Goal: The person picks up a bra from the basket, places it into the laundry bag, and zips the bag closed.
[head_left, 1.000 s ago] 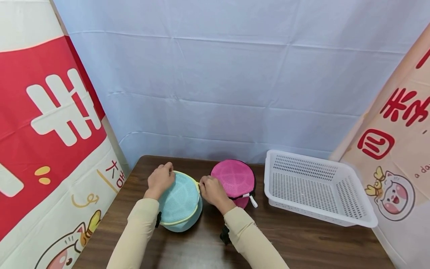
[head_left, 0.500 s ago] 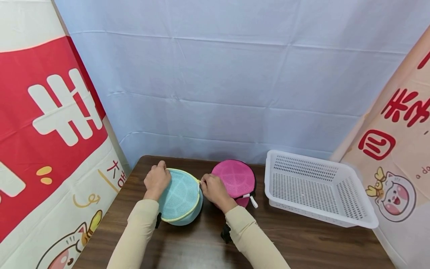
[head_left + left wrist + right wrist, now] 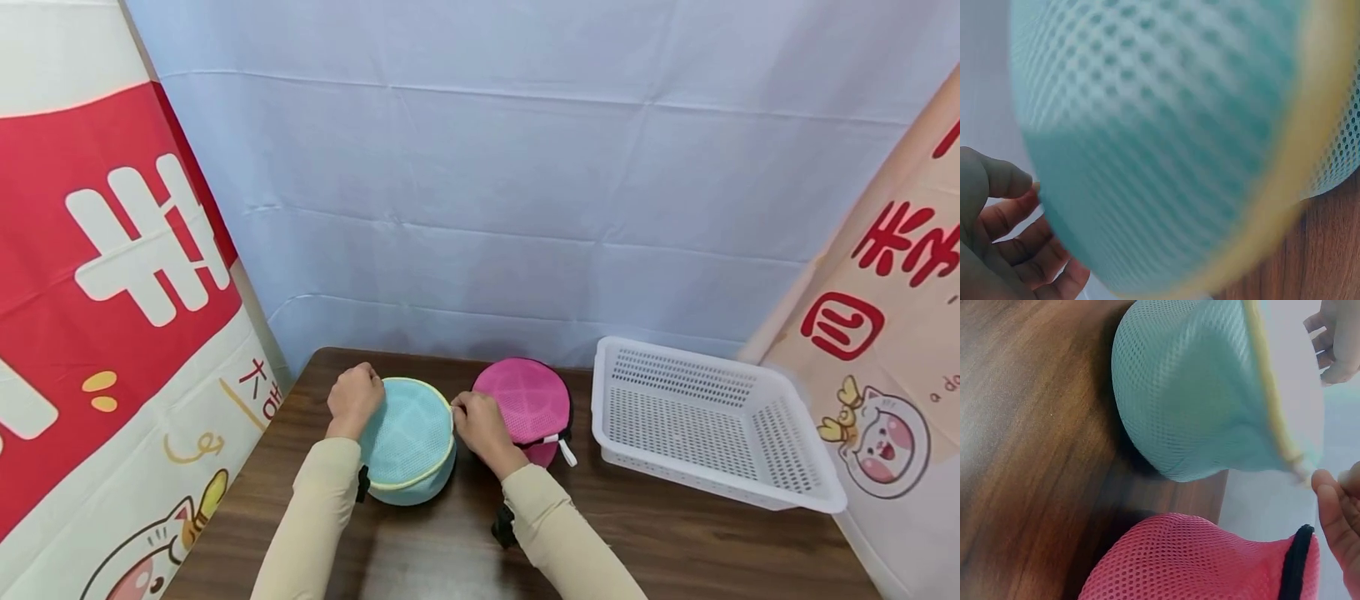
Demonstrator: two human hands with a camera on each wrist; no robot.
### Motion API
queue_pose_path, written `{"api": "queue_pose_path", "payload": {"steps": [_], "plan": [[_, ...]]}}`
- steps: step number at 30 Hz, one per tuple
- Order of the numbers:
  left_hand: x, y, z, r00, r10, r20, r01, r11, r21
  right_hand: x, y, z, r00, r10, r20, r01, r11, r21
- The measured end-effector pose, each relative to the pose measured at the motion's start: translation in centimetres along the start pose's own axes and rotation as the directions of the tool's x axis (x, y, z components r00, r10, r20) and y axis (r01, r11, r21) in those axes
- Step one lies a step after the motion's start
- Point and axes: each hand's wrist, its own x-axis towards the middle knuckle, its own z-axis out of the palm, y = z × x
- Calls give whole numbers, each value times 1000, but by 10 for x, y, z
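Note:
A light blue mesh laundry bag (image 3: 408,433) with a yellow zipper edge stands on the brown table, round and puffed up. My left hand (image 3: 356,396) pinches its far left rim. In the left wrist view, the thumb and forefinger of the left hand (image 3: 1013,231) meet at the rim of the blue mesh. On the bag's right side, my right hand (image 3: 482,421) pinches the end of the yellow zipper edge. The right wrist view has the fingertips of that right hand (image 3: 1341,512) at the edge; the zipper pull itself is blurred.
Just right of the right hand sits a pink mesh laundry bag (image 3: 525,398) with black trim and a white tag (image 3: 567,452). A white perforated plastic basket (image 3: 693,425) stands farther right on the wooden table (image 3: 675,550). A pale blue cloth (image 3: 480,167) hangs behind.
The blue bag's top first tipped toward the left and back, then came slightly right again. My left hand followed it. The right hand stayed at the yellow edge, shifting slightly right.

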Motion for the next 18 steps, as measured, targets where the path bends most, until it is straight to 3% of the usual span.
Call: {"api": "queue_pose_path", "payload": {"steps": [9,13,18], "plan": [[-2,-8,-2,998,-27,49,26,999,19,0,-2,2,998,-35,-44,36,999,23],[-15,-3,-4,998,64,1,-64,997,40,-8,-2,-4,999,-41,-26,41,999,-6],[-46,13,-4,975,212,-67,-212,977,-3,-29,1,-22,996,-69,-51,65,995,-80]]}}
